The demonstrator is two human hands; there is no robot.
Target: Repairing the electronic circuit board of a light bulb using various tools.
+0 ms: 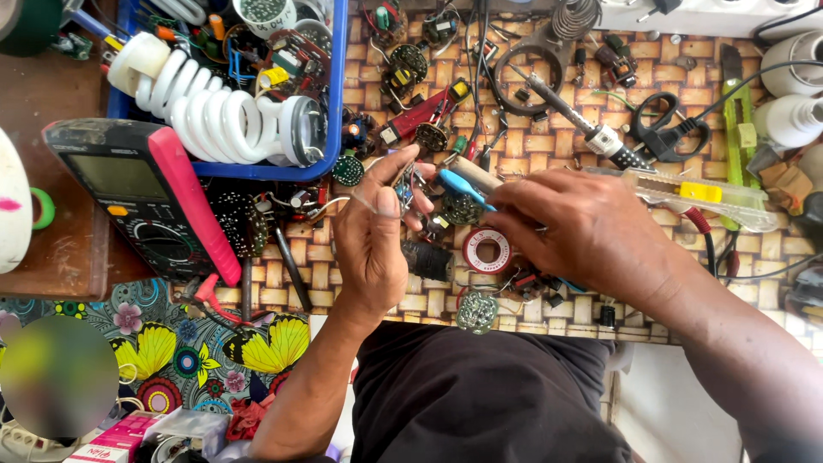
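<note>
Woven straw-patterned surface (549,163), crowded with parts. Blue plastic bin (336,103) at upper left, holding a white spiral glass lamp (214,116); black multimeter with red side (150,201) beside it. Left hand (373,236) centre, fingers pinching a small wired component (403,177). Right hand (574,227) alongside, fingers clenched around a blue-handled tool (463,186). Round red-labelled solder spool (487,250) between and just below both hands.
</note>
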